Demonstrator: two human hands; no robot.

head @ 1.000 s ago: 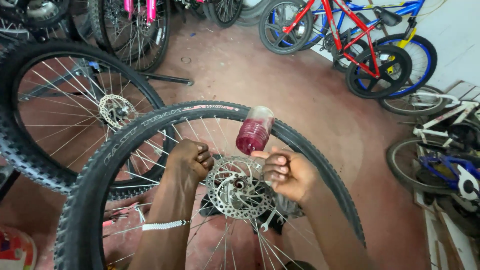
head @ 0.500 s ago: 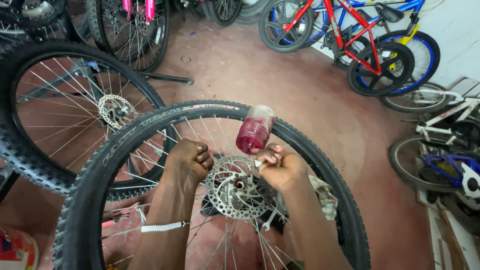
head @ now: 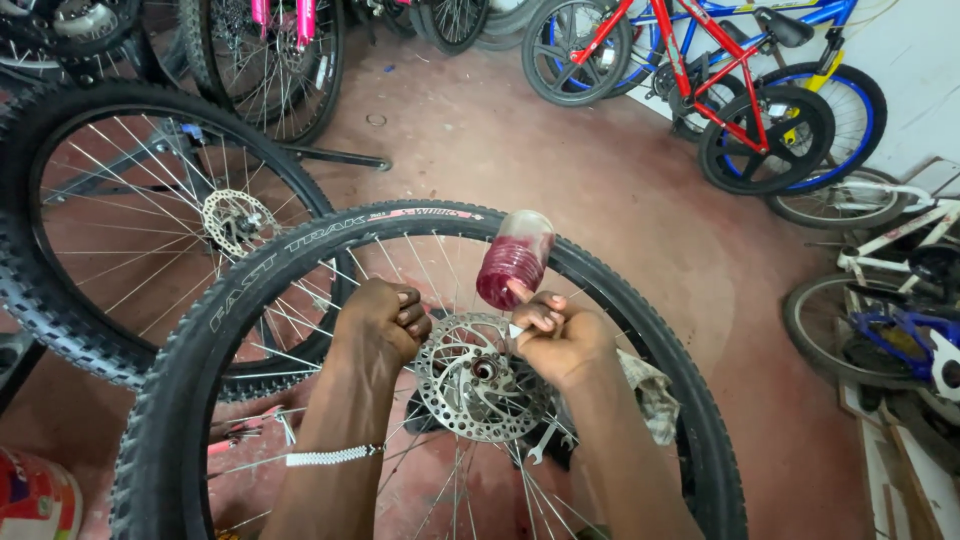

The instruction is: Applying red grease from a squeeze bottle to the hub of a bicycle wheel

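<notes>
A bicycle wheel [head: 300,250] with a knobby black tyre lies in front of me, its silver brake disc [head: 470,385] and hub near the middle. My left hand [head: 380,320] rests closed on the spokes just left of the disc. My right hand [head: 560,335] holds a small clear plastic bottle [head: 512,260] of dark red liquid, tipped upside down with its nozzle down by my fingers above the disc's right edge. A white beaded bracelet circles my left wrist.
A second wheel [head: 60,200] with its own disc lies at the left. A spanner [head: 540,440] and a rag [head: 650,390] lie under the spokes on the red floor. Red and blue bicycles [head: 720,90] stand at the back right, more bikes along the right wall.
My right hand has shifted slightly with the bottle and sits closer above the disc's edge. The left hand has stayed on the spokes.
</notes>
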